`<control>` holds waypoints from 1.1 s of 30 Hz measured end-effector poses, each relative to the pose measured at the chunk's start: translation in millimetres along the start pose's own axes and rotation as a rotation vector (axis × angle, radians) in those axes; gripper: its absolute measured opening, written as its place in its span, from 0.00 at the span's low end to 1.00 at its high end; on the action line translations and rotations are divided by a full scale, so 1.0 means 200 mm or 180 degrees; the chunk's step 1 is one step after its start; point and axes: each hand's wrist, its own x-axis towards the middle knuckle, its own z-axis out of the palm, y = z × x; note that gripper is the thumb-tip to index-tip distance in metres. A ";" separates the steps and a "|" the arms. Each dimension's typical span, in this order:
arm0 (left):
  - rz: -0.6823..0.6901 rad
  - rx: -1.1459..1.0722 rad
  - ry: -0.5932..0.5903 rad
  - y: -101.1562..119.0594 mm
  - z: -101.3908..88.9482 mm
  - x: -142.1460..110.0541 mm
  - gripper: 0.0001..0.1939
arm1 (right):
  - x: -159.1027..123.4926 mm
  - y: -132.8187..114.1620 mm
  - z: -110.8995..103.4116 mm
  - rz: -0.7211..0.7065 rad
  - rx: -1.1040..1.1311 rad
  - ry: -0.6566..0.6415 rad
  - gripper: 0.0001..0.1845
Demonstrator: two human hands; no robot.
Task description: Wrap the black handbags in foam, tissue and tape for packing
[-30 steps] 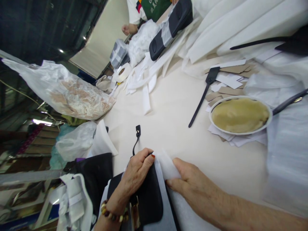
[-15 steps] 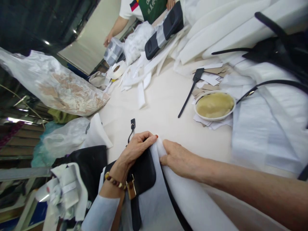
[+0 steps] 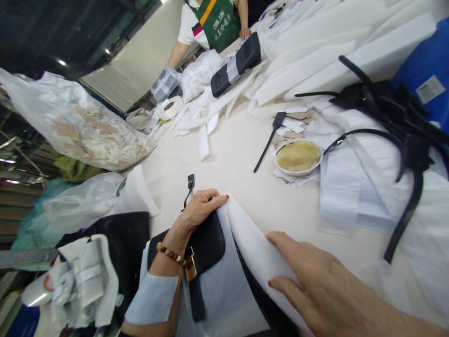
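A black handbag (image 3: 208, 243) with a gold clasp and a hanging strap stands in front of me, tilted. Thin white paper (image 3: 224, 281) covers part of its front under the flap. My left hand (image 3: 203, 208) is closed over the bag's top edge, its thumb at the upper corner of a white foam sheet (image 3: 250, 234). This sheet runs down along the bag's right side. Further down, my right hand (image 3: 315, 276) has the sheet's edge between thumb and fingers, loosely. The fingertips behind the sheet are partly hidden. A black tab on a cord (image 3: 191, 181) lies beyond my left hand.
An oval dish of yellowish material (image 3: 298, 157) sits on paper scraps, beside a black strap (image 3: 269, 140). Black straps (image 3: 382, 112) pile up at right. A wrapped black piece (image 3: 236, 64), tape roll (image 3: 170, 107) and scrap bag (image 3: 94, 126) lie farther off. A co-worker (image 3: 219, 25) stands across the table.
My right hand has moved down and right along the foam sheet, its fingers wider apart. My left hand keeps its hold. The view has shifted, showing more of the co-worker and a blue container.
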 end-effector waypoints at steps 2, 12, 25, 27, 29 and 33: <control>-0.0004 0.0015 -0.0008 0.00 0.00 0.00 0.22 | 0.00 -0.01 0.03 0.0013 -0.0134 0.0084 0.11; 0.0012 0.0111 -0.0004 0.01 0.00 -0.03 0.22 | 0.05 -0.09 0.11 -0.0103 -0.0377 0.0205 0.13; -0.0202 0.0904 0.0255 0.07 0.01 -0.03 0.28 | 0.05 -0.10 0.13 -0.0245 -0.0309 0.0203 0.15; -0.0237 0.1102 0.0379 0.09 0.03 -0.03 0.27 | 0.05 -0.10 0.14 -0.0281 -0.0297 0.0192 0.18; -0.0253 0.1233 0.0473 0.11 0.05 -0.03 0.24 | 0.06 -0.10 0.15 -0.0282 -0.0266 0.0187 0.20; -0.0228 0.1228 0.0519 0.10 0.07 -0.04 0.14 | 0.04 -0.08 0.19 -0.0304 -0.0328 0.0307 0.27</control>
